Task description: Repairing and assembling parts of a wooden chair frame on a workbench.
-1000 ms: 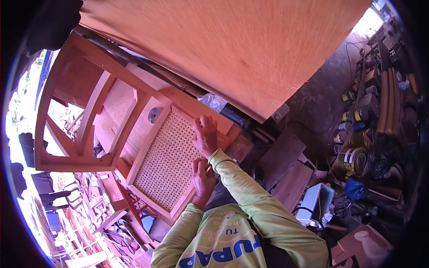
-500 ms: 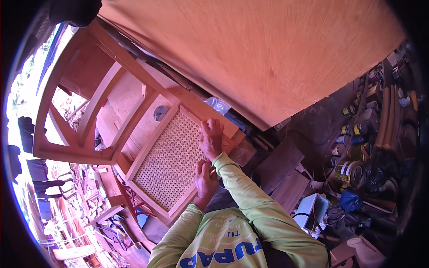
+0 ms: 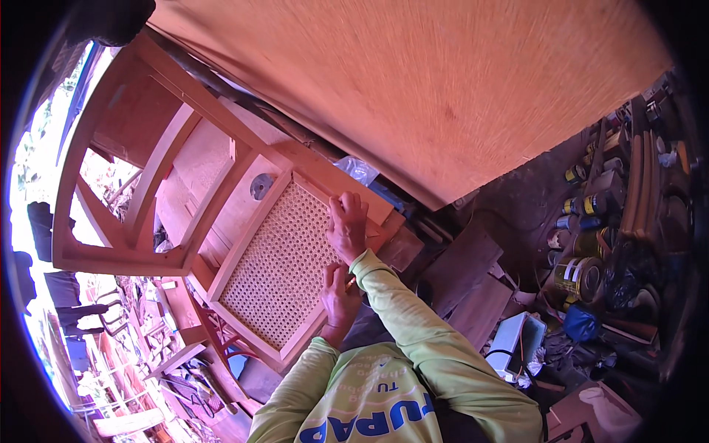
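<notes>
A wooden chair lies before me, its curved slatted back to the left. Woven cane fills its seat, framed by pale wooden rails. My right hand is over the right part of the seat, fingers bent and closed, their tips at the cane's edge. Just nearer to me, my left hand is closed against the near rail. A small orange bit shows beside its fingers, too little to name. Whatever lies in either hand is hidden by the fingers.
A large plywood panel slants over the far side. Behind the chair back lies a grey disc on a wooden surface. Paint cans, a light blue container and wood strips crowd the floor at right. Scrap wood fills the left.
Both hands stay at nearly the same places on the seat, with only slight finger movement. The whole view has shifted a little.
</notes>
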